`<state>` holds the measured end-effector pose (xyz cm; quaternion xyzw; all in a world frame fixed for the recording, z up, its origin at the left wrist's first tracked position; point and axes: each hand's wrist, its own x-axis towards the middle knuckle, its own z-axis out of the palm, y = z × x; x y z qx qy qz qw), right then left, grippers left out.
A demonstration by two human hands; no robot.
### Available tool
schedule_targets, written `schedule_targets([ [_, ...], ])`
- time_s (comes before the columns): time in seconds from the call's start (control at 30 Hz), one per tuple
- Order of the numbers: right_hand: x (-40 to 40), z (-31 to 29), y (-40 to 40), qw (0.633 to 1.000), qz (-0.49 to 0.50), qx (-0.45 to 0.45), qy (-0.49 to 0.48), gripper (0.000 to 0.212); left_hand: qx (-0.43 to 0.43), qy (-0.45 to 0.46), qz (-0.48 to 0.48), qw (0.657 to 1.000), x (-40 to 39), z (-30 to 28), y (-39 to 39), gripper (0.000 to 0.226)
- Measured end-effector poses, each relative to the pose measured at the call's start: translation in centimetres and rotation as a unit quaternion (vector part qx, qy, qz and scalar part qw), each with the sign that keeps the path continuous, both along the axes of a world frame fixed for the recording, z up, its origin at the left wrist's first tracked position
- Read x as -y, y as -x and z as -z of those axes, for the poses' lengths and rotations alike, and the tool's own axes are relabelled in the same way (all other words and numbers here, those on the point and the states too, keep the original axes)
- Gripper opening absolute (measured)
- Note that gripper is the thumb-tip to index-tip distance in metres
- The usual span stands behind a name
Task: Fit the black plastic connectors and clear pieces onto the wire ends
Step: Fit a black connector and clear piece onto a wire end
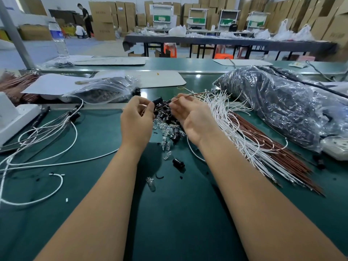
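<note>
The left hand (136, 117) covers most of the black connector (157, 101), so how the wire (180, 99) enters it cannot be seen. The right fingertips (174, 104) are hidden behind the palm. The picture's left edge cuts the white cords (37, 147).

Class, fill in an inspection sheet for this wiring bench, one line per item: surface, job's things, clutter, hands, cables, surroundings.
Surface: green bench mat, mostly covered.
Job's things: black connectors and clear pieces piled under the hands; one stray connector nearer.
Clutter: plastic bag of dark parts, big black bag, water bottle.
Hands: left hand pinches a connector; right hand pinches a brown wire.
Cables: white and brown wire bundle right; loose white cable left.
Surroundings: cardboard boxes, far tables, other people.
</note>
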<state>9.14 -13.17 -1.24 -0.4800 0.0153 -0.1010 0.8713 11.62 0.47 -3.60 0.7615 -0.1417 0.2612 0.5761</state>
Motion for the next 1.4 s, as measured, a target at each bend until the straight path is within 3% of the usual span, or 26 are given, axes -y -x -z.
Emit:
schedule_targets([
  [0.07,-1.1,0.6,-0.1,0.992,-0.015,-0.028,0.125,0.009,-0.003,-0.006,0.008,1.000,0.2,0.0,0.1,0.008],
  [0.17,-2.1,1.1,-0.3,0.980,-0.011,-0.031,0.198,0.007,-0.013,-0.011,0.015,1.000,0.4,0.0,0.0,0.006],
  [0.53,0.6,0.6,-0.5,0.990,0.094,0.019,0.107,0.013,-0.090,0.038,0.083,0.992,-0.9,0.2,-0.8,0.009],
  [0.93,0.5,0.6,-0.4,0.945,0.124,0.061,0.296,0.010,-0.099,0.029,0.126,0.987,-1.0,0.4,-1.0,0.013],
  [1.27,1.2,0.4,-0.4,0.959,0.167,0.066,0.219,0.013,-0.102,0.043,0.127,0.986,-1.2,0.7,-1.4,0.011],
  [1.4,0.9,0.7,-0.5,0.957,0.157,0.063,0.238,0.013,-0.106,0.041,0.142,0.983,-0.9,0.6,-1.1,0.011],
])
